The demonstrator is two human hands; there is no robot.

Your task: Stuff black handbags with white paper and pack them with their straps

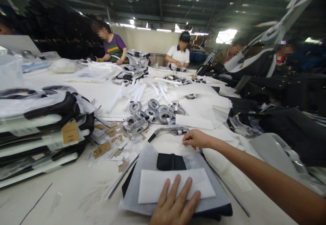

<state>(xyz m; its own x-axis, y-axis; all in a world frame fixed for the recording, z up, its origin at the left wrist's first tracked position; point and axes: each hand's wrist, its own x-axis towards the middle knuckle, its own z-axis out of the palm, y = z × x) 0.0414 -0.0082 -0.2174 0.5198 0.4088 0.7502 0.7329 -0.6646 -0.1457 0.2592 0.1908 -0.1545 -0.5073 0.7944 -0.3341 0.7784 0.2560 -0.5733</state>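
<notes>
A dark bag (214, 212) lies flat before me, mostly covered by thin whitish tissue paper (136, 184). Its black flap with a narrow strap (171, 162) shows through a gap in the paper. Below that flap, a white foam sheet (155, 180) rests on the tissue. My left hand (175, 203) presses flat on the foam sheet, fingers spread. At the bag's far edge, my right hand (197, 139) has its fingertips pinched together on the tissue paper. A strap wrapped in clear plastic (168, 129) curves just beyond the bag.
Wrapped black bags (46, 126) are stacked at left. Brown and white tags (102, 149) lie beside several coiled straps (152, 111). White foam tubes (139, 90) are farther back. Black bags (290, 130) fill the right side. Two co-workers (114, 46) stand across the table; others are at right.
</notes>
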